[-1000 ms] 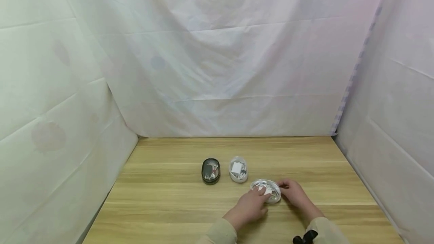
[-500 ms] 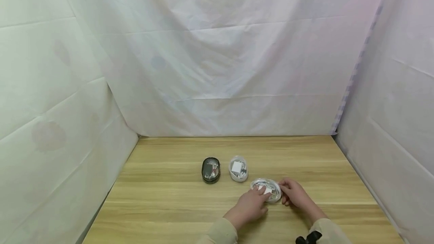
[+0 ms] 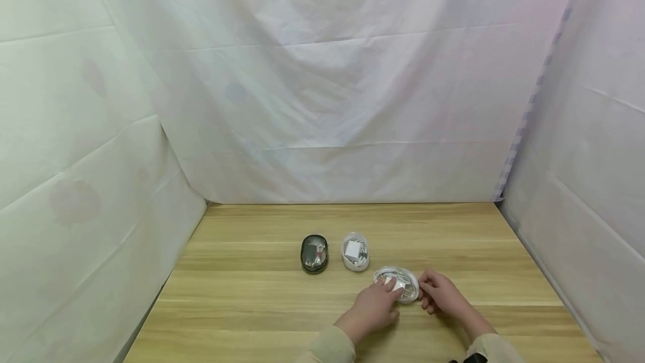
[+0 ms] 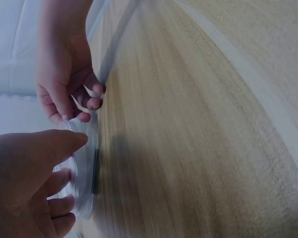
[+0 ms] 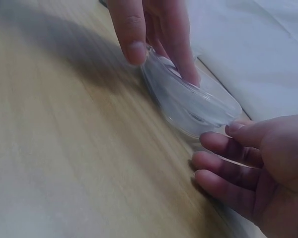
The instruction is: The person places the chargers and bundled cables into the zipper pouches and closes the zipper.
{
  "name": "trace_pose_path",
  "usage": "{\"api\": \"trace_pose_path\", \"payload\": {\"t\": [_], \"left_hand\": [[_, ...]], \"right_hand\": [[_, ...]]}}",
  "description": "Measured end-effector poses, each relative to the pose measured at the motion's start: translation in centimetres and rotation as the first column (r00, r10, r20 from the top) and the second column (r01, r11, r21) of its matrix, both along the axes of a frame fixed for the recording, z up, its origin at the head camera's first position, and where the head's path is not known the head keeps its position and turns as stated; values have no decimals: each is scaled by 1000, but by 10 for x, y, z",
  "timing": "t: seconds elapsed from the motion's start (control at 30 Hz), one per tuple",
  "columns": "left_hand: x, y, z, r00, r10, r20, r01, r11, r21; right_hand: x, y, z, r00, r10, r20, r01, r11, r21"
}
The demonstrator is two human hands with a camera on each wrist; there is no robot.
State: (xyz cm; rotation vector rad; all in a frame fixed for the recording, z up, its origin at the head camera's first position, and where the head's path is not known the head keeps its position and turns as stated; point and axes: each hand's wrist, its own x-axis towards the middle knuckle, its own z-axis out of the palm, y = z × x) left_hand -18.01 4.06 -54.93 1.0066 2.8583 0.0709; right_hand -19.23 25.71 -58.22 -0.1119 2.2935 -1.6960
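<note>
A clear oval case (image 3: pixel 411 280) with a white cable and a white plug block (image 3: pixel 400 284) inside lies on the wooden table. My left hand (image 3: pixel 373 306) holds it at its left end, fingers on top and thumb along the near side. At the opposite end, my right hand (image 3: pixel 445 297) pinches the rim between thumb and index finger, its other fingers loosely bent. In the right wrist view, the clear case (image 5: pixel 186 106) stands slightly tilted between both hands. Whether a zip pull sits under the right fingertips is hidden.
Behind the hands stand a second clear case (image 3: pixel 355 265) with a white plug block and a black-rimmed case (image 3: pixel 314 266) with dark contents. The wooden table (image 3: pixel 242 301) is enclosed by white cloth (image 3: pixel 322 99) at the back and sides.
My right hand has shifted slightly right and nearer, its fingers now more bent at the case's right end. My left hand stays on the case.
</note>
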Motion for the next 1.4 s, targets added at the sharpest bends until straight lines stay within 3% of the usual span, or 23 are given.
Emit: {"api": "trace_pose_path", "payload": {"t": [0.83,1.07,1.4], "left_hand": [[1,1,-2,999,30,-16,-30,1000,-8],[1,2,-3,999,26,-18,-27,999,-18],[6,4,-13,992,-3,-127,-7,997,-78]], "right_hand": [[14,10,0,988,151,42,-153,988,27],[18,11,2,975,209,72,-210,978,10],[19,12,1,980,182,78,-185,982,35]]}}
